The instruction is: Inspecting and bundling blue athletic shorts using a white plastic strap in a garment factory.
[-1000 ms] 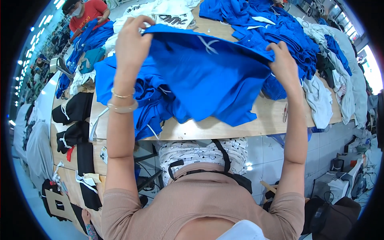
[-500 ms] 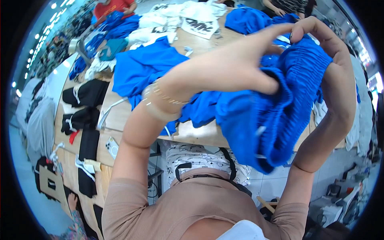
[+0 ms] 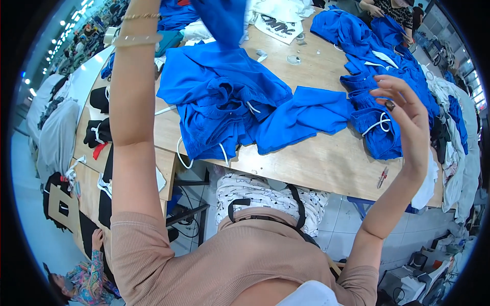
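Note:
My left forearm reaches up past the upper edge; only the wrist with a gold bracelet and a pale bangle shows, the hand being out of the picture. Beside that wrist hangs a blurred blue garment (image 3: 224,23), cut off by the upper edge; what holds it is hidden. My right hand (image 3: 406,104) is raised above the right side of the table, its fingers loosely bent and apart, with nothing in them. Behind it lies a row of blue shorts (image 3: 377,120) with gathered waists and white drawstrings. In front of me, more blue shorts (image 3: 219,112) lie in a crumpled heap.
The wooden table (image 3: 306,158) carries a small red-and-clear stick (image 3: 382,177) near its front edge. White printed cloth (image 3: 278,28) lies at the back. Black folded garments (image 3: 99,131) are on the left table. Two other people (image 3: 390,15) (image 3: 89,283) are nearby.
Both hands held blue shorts up by the waistband; now they are apart. My left arm has swung up and left, my right hand has let go and dropped slightly. The heap shows fully.

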Motion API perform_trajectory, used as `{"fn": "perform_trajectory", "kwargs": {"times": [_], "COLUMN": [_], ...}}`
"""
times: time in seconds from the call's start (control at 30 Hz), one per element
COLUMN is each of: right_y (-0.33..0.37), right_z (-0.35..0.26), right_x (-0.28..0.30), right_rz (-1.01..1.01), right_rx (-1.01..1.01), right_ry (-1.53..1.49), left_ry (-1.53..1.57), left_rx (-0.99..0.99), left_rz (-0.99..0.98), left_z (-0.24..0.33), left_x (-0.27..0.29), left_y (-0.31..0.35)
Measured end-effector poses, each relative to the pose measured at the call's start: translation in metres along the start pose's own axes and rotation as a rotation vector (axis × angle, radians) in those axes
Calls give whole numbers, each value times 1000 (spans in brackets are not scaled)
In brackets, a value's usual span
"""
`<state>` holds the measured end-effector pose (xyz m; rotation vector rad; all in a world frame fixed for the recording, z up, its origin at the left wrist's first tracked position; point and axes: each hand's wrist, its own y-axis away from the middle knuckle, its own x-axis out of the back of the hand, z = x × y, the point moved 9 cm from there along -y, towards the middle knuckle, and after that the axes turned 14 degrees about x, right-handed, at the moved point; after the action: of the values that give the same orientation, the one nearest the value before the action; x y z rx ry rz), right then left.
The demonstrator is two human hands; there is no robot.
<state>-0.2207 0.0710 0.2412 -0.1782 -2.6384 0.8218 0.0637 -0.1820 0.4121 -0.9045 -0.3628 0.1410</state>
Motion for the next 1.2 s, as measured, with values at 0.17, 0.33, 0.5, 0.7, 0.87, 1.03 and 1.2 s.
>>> {"fn": "perform_trajectory", "kwargs": {"times": [0.17,0.33,0.5,0.7,0.87,1.03,1.2], "right_y": [18,30,42,57,67,95,111], "right_z": [39,73,102,141,169,200,203], "right_x": [-7,-31,-50,-71,-78,-51,-55], "right_rz": [-7,-91,-147,-158,-195,-191,-188], "right_rx": [-153,-214,-292,-378,-400,-476,-342], "right_ry": [-75,-162,-131,-96,72,338,458], "left_ry": [-60,-314,-444,-375,-562,-652,25], "left_rx": [-78,194,499,449,139,471,749], "left_rz": [7,-366,-1012,-811,-742,-993,-871], "left_z": [-36,-121,-143,-116,-225,-339,-255], "left_x": [-19,-39,-43,-26,-92,-79,-75], "left_y": [95,236,303,219,269,328,283]}}
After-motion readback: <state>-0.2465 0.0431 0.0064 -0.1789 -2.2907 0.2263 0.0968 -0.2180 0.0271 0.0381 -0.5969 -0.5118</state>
